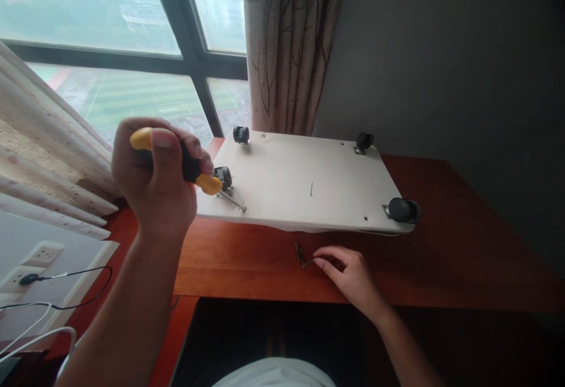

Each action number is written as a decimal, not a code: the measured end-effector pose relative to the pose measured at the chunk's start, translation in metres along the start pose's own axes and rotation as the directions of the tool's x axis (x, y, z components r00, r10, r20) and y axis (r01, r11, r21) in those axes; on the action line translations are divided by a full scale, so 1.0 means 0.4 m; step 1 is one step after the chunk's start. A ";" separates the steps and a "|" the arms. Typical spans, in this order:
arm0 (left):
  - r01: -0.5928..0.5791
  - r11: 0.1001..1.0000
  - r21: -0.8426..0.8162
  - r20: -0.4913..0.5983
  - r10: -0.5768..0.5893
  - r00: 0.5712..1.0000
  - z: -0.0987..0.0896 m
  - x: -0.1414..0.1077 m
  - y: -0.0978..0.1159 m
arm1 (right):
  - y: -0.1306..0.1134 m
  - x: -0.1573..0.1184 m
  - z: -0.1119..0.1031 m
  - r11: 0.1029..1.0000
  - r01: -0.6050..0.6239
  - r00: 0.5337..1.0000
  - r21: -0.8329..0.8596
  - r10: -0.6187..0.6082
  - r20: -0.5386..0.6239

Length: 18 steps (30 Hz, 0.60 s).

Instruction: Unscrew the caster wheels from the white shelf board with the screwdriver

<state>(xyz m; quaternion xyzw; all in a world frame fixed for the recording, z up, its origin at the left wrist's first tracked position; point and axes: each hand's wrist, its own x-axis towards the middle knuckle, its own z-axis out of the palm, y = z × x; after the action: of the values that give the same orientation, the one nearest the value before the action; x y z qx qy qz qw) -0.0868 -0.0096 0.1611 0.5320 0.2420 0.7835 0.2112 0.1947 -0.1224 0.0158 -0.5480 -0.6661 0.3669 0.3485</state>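
Note:
My left hand (161,175) is wrapped round the yellow and black handle of a screwdriver (208,184), raised at the left. The screwdriver's shaft points down to the right, its tip over the near left part of a white board (286,169). Black casters stand on the board's corners, one (223,176) just behind the screwdriver. On the table in front of the board, my right hand (344,269) pinches the end of a small brass-coloured screw (309,263) between thumb and finger. More such screws (298,252) lie beside it.
The reddish wooden table (238,263) carries the board. Beyond it are a window (150,93), a patterned curtain (291,46) and a grey wall. At the lower left, a plug (30,279) sits in a wall socket (44,254), with cables hanging near the table's edge.

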 end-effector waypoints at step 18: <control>-0.068 0.998 0.016 -0.014 0.068 0.998 0.024 0.006 -0.006 | 0.063 0.017 -0.004 0.916 0.293 0.956 -0.274 -0.287 0.061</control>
<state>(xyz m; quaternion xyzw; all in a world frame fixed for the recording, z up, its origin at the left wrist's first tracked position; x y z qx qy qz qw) -0.0783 -0.0049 0.1644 0.5358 0.2313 0.7922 0.1785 0.2068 -0.1122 -0.0049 -0.4833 -0.7884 0.2186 0.3117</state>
